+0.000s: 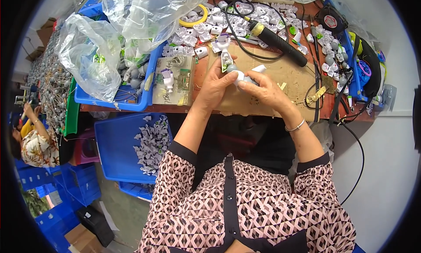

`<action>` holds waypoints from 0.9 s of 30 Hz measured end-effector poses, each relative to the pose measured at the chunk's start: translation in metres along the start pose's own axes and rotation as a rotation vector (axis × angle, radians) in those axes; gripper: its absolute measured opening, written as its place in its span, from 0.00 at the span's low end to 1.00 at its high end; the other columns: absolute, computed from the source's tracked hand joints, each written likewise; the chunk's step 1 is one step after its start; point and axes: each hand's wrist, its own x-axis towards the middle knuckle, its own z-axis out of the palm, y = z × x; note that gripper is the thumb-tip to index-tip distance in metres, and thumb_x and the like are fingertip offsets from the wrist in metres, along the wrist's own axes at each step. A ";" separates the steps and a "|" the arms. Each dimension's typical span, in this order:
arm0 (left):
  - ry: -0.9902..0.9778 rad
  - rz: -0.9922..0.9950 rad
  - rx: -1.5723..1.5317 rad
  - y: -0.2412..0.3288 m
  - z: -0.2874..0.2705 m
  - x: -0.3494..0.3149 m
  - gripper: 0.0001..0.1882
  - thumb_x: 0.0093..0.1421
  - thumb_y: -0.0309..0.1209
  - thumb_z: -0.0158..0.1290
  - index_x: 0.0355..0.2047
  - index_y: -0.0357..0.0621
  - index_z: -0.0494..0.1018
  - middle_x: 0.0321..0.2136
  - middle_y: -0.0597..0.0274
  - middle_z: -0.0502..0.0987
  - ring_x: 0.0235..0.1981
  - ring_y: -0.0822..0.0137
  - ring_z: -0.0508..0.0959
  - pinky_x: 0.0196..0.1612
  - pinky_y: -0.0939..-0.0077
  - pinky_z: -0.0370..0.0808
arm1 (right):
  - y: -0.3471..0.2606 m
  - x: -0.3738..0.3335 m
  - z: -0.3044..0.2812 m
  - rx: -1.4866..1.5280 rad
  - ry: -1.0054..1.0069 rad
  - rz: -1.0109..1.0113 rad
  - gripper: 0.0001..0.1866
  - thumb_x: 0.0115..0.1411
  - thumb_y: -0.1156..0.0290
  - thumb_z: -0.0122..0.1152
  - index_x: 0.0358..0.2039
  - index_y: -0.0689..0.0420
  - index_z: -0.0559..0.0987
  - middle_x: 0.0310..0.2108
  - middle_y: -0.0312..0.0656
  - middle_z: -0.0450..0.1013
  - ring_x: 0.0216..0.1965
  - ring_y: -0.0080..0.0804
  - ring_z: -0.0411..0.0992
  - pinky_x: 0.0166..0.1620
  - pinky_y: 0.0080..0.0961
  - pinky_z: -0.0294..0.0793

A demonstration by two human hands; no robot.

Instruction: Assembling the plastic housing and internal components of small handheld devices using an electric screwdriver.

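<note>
My left hand (214,87) is closed around a small white plastic housing (226,58) with a purple top and a green circuit board inside. A grey ball (231,68) sits at its lower end, by my left thumb. Close against it, my right hand (268,91) pinches a white plastic cap (239,76). Another white tubular piece (259,69) shows above my right fingers; whether it is held or lies on the board I cannot tell. Both hands are over a brown cardboard sheet (291,80) at the bench's near edge.
Left of the sheet, a purple-and-white part (168,80) stands on a flat block (158,95), beside a blue crate (131,106) with plastic bags. A black-handled tool (280,44) with a cable lies behind my hands, before many white housings (193,36). Another person (39,143) works far left.
</note>
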 end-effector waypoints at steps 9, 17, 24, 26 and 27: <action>0.010 0.026 -0.025 0.000 0.001 0.003 0.25 0.59 0.30 0.52 0.55 0.42 0.57 0.42 0.60 0.71 0.43 0.71 0.71 0.48 0.76 0.68 | 0.006 0.000 0.030 0.169 0.167 -0.016 0.19 0.59 0.56 0.56 0.40 0.61 0.73 0.30 0.33 0.70 0.31 0.19 0.65 0.36 0.18 0.65; -0.038 0.028 0.078 0.002 0.005 -0.004 0.24 0.64 0.33 0.44 0.58 0.43 0.53 0.48 0.51 0.69 0.50 0.61 0.71 0.51 0.66 0.71 | -0.004 -0.013 0.018 -0.123 0.235 -0.162 0.19 0.61 0.59 0.52 0.42 0.63 0.74 0.30 0.42 0.75 0.32 0.28 0.72 0.36 0.26 0.70; -0.010 -0.081 0.101 0.009 0.002 -0.014 0.26 0.64 0.36 0.44 0.57 0.39 0.50 0.47 0.51 0.69 0.39 0.57 0.78 0.41 0.69 0.78 | 0.011 -0.004 -0.043 -0.554 0.347 -0.046 0.18 0.57 0.58 0.53 0.28 0.61 0.79 0.17 0.44 0.73 0.20 0.32 0.74 0.26 0.32 0.71; -0.026 -0.110 0.135 0.011 0.002 -0.015 0.27 0.64 0.37 0.45 0.58 0.39 0.50 0.47 0.51 0.69 0.39 0.57 0.78 0.42 0.68 0.77 | 0.007 0.010 -0.032 -0.772 0.351 -0.058 0.18 0.58 0.58 0.52 0.26 0.61 0.79 0.18 0.46 0.74 0.22 0.37 0.74 0.27 0.34 0.72; -0.025 -0.107 0.137 0.010 0.003 -0.015 0.27 0.64 0.37 0.45 0.58 0.39 0.50 0.47 0.51 0.69 0.39 0.57 0.78 0.42 0.68 0.77 | 0.005 0.017 -0.029 -0.995 0.356 -0.066 0.18 0.58 0.57 0.52 0.25 0.60 0.78 0.19 0.49 0.74 0.24 0.42 0.75 0.28 0.36 0.72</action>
